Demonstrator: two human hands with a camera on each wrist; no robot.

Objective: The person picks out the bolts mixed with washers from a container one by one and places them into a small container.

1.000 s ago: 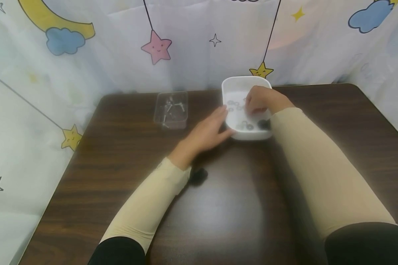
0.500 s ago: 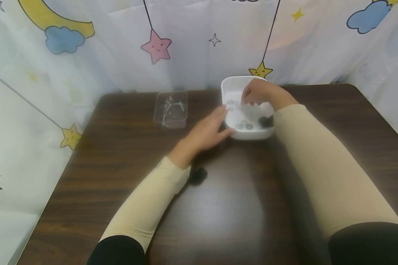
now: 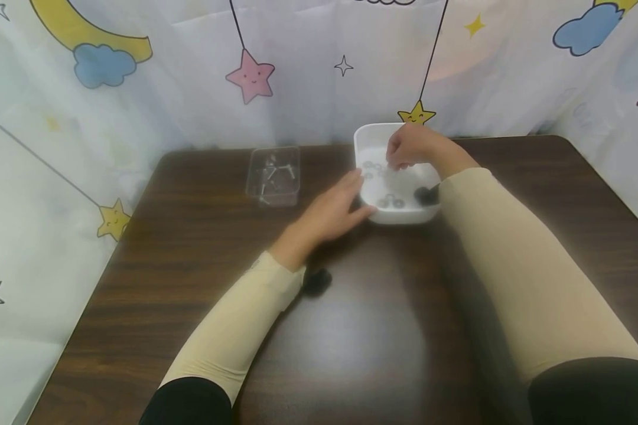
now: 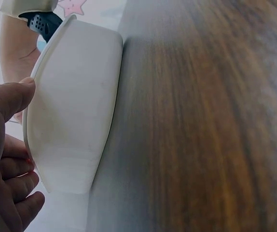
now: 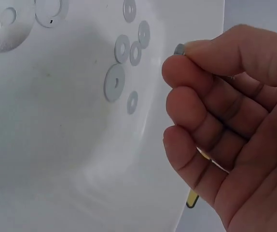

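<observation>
A white plastic tray (image 3: 401, 217) stands at the back of the table, with flat metal washers (image 5: 114, 83) of several sizes lying in it. Over the tray, my right hand (image 3: 414, 147) pinches a small grey metal washer (image 5: 179, 49) between thumb and forefinger; only part of it shows past the fingertips. The other fingers of that hand are bent and hold nothing visible. My left hand (image 3: 332, 209) rests against the tray's near left corner, its fingers extended along the left side. Its thumb (image 4: 20, 96) touches the rim.
Left of the tray, a clear plastic box (image 3: 273, 177) holds several slender, shiny pieces, too small to identify. Both stand on a dark wooden table (image 3: 351, 354) near its back edge. A patterned curtain (image 3: 308, 35) hangs behind.
My right hand has risen from the tray's floor and shifted slightly back and left, with the pinched washer. My left hand has stayed against the tray.
</observation>
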